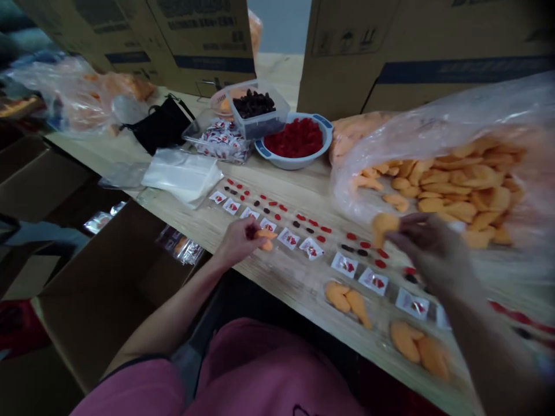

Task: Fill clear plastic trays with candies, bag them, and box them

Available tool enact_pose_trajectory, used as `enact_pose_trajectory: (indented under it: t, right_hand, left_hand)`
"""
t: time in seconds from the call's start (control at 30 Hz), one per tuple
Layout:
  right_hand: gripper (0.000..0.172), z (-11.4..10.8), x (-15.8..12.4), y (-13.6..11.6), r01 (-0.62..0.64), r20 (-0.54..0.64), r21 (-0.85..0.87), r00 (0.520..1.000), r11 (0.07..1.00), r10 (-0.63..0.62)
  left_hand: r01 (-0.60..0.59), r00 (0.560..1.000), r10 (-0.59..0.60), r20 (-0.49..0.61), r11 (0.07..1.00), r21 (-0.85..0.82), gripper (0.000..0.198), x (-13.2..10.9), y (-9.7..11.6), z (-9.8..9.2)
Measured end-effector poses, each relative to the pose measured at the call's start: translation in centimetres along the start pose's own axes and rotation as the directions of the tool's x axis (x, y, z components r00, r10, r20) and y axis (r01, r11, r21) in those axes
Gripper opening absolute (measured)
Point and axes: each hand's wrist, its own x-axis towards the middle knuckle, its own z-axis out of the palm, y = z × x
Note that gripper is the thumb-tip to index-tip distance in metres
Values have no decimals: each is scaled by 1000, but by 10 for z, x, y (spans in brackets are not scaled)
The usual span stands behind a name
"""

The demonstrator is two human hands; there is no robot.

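Note:
My left hand is closed in a pinch on a small orange piece, held low over the row of white sachets. My right hand grips another curved orange piece in front of the big open plastic bag, in which many similar orange pieces lie. Sachets with red print run along the table in a line. Behind them lie red pieces and dark pieces. Closer to me, a pair of orange pieces rests in clear film, with a second pair to its right.
A blue-white bowl of red pieces stands behind, beside a clear tub of dark pieces and a box of sachets. Flat clear bags lie left. Cardboard boxes line the back; an open carton sits below the edge.

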Motion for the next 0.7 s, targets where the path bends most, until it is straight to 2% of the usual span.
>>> enact_pose_trajectory:
  t: [0.03, 0.1, 0.13, 0.2, 0.3, 0.37, 0.43, 0.5, 0.57, 0.63, 0.7]
  right_hand:
    - [32, 16, -16, -7, 8, 121, 9, 993, 1000, -9]
    - [21, 50, -42, -19, 59, 321, -55, 946, 997, -38]
    - [16, 66, -51, -23, 87, 400, -102, 916, 991, -40]
    - [12, 92, -65, -26, 142, 478, -197, 878, 970, -31]
    - [15, 117, -77, -25, 196, 462, -409, 887, 891, 17]
    - [18, 124, -82, -23, 240, 423, -560, 906, 793, 25]
    - [20, 125, -85, -23, 310, 413, -634, 910, 709, -29]
    - [20, 124, -86, -24, 373, 413, -630, 904, 681, -113]
    - [19, 123, -85, -26, 411, 416, -588, 892, 697, -175]
    - [18, 123, -84, -26, 438, 445, -554, 874, 708, -193]
    - [16, 127, -84, -26, 452, 470, -577, 865, 680, -176]
  left_hand:
    - [-35, 999, 33, 34, 998, 49, 12, -5, 2, 9]
    - [-116, 991, 102, 85, 978, 173, 7, -13, 7, 26]
    - [-153, 986, 133, 100, 958, 244, 6, -16, 9, 33]
    - [-205, 978, 170, 125, 904, 375, 3, -22, 12, 44]
    - [-238, 970, 169, 176, 816, 527, 6, -28, 11, 52]
    - [-272, 960, 173, 220, 756, 595, 9, -31, 9, 52]
    - [-312, 948, 193, 252, 719, 621, 14, -32, 7, 49]
    - [-349, 935, 223, 276, 718, 602, 16, -31, 5, 43]
    - [-405, 908, 252, 336, 735, 544, 15, -29, 3, 37]
    - [-457, 872, 267, 411, 743, 489, 15, -27, 1, 33]
    - [-473, 855, 256, 452, 741, 476, 14, -25, -1, 32]
